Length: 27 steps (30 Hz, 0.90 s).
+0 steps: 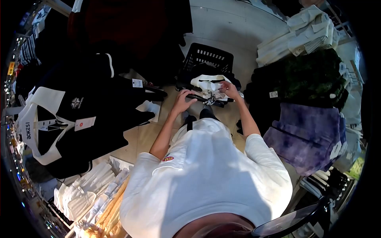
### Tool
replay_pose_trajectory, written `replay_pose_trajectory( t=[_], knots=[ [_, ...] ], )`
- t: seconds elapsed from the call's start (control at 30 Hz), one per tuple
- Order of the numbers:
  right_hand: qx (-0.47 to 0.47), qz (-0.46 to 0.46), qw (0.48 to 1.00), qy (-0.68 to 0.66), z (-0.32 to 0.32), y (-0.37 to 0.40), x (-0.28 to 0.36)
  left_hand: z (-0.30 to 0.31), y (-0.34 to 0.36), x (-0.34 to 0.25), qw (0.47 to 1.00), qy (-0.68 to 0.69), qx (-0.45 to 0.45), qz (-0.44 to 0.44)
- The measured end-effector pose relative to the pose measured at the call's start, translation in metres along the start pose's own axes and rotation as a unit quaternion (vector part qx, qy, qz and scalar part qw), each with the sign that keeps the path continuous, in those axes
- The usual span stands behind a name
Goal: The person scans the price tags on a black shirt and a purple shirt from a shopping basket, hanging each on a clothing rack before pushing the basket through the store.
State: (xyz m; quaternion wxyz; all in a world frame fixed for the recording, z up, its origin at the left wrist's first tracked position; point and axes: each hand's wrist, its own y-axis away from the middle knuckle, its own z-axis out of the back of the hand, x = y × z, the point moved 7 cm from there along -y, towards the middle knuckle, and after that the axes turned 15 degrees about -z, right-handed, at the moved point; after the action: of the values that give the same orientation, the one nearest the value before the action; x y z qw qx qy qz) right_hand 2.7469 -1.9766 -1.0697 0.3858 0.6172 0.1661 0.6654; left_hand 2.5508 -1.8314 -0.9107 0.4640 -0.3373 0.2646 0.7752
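A black plastic basket stands on the floor in front of me, holding dark cloth and a white garment. A patterned black-and-white piece of cloth lies bunched at its near side. My left hand is curled at the near left of the basket, its fingers around a dark bar that looks like the basket's rim or handle. At the right end of the white garment, my right hand has its fingers bent together on the fabric. Its fingertips are partly hidden.
Black polo shirts with white collars and tags hang at the left. Purple tie-dye garments, dark green garments and white shirts hang along the right. White and orange clothes fill a rack at the lower left.
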Motion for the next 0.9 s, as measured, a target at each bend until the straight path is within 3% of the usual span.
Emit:
replay_pose_trajectory(
  t=[0.03,0.1,0.17,0.2,0.23,0.3,0.4,0.53,0.73,0.9],
  knots=[
    [-0.083,0.074,0.991,0.068,0.007,-0.005,0.014,-0.002,0.002,0.005,1.0,-0.007,-0.005,0.005],
    [-0.124,0.013,0.974,0.19,0.002,-0.018,0.012,-0.006,0.002,0.008,0.999,-0.02,-0.03,0.023],
    [-0.049,0.02,0.968,0.245,-0.015,-0.032,0.013,-0.007,0.001,0.007,0.999,-0.013,-0.043,0.03],
    [0.039,-0.013,0.964,0.264,-0.025,-0.042,0.011,-0.007,0.0,0.006,0.998,-0.001,-0.05,0.034],
    [0.074,-0.029,0.964,0.252,-0.029,-0.044,0.011,-0.006,-0.002,0.005,0.998,-0.005,-0.053,0.036],
    [0.06,0.04,0.962,0.265,-0.035,-0.048,0.019,-0.004,-0.004,0.003,0.998,-0.029,-0.044,0.041],
    [0.069,0.064,0.96,0.263,-0.034,-0.049,0.019,-0.005,-0.006,0.004,0.998,-0.012,-0.046,0.049],
    [0.069,0.063,0.97,0.225,-0.029,-0.038,0.024,-0.009,-0.01,0.013,0.997,0.005,-0.056,0.049],
    [-0.007,0.09,0.968,0.235,-0.016,-0.04,0.029,-0.01,-0.018,0.02,0.998,0.012,-0.052,0.04],
    [0.037,0.115,0.975,0.186,0.003,-0.043,0.032,-0.009,-0.03,0.021,0.998,0.027,-0.045,0.027]
  ],
)
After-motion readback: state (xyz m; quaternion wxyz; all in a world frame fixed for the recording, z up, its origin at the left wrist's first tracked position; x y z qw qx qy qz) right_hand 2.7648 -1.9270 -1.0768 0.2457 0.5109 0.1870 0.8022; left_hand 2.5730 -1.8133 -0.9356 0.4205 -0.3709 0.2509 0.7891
